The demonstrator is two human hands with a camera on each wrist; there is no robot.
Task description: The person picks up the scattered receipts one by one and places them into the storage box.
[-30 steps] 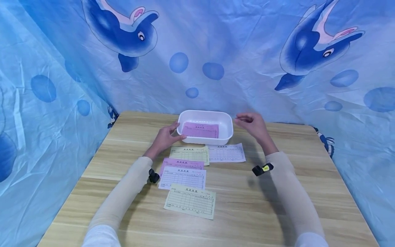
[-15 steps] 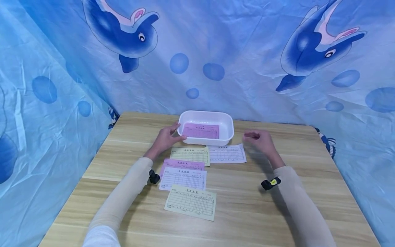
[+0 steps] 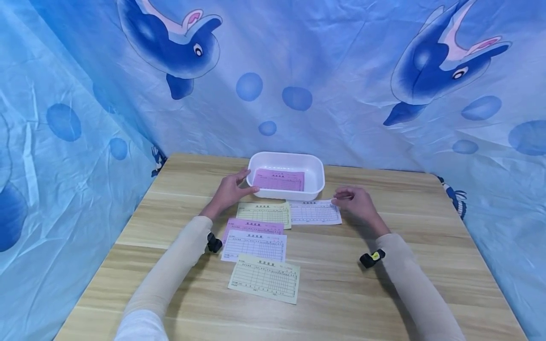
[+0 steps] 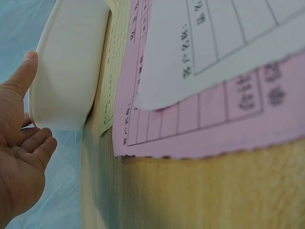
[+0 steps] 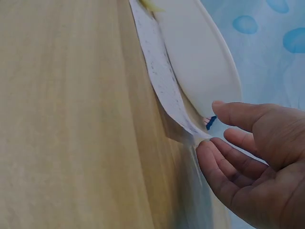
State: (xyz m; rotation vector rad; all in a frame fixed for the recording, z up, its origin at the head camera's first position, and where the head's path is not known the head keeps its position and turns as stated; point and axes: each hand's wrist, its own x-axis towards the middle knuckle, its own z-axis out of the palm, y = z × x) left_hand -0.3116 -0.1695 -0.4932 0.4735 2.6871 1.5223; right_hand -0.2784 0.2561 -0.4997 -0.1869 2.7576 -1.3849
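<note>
A white plastic basin [image 3: 313,177] stands at the table's back edge with a pink form slip [image 3: 279,181] lying inside. My left hand [image 3: 229,192] holds the basin's left end, thumb against its wall and fingers bent at the corner. In front of the basin lies a white form slip [image 3: 313,214]. My right hand [image 3: 357,202] is at that slip's right end. The right wrist view shows the corner of the white slip [image 5: 167,90] raised to the bent fingertips [image 5: 205,150], with the thumb [image 5: 233,114] apart from them.
Left of the white slip lies a yellow slip [image 3: 262,214]. Nearer me, a pink slip [image 3: 239,225], another white slip [image 3: 253,246] and another yellow slip [image 3: 264,280] overlap in a column on the wooden table [image 3: 341,293]. A blue dolphin-printed curtain [image 3: 341,132] hangs behind.
My right hand has come down from beside the basin's right rim to the right corner of the white slip. The left hand has stayed on the basin.
</note>
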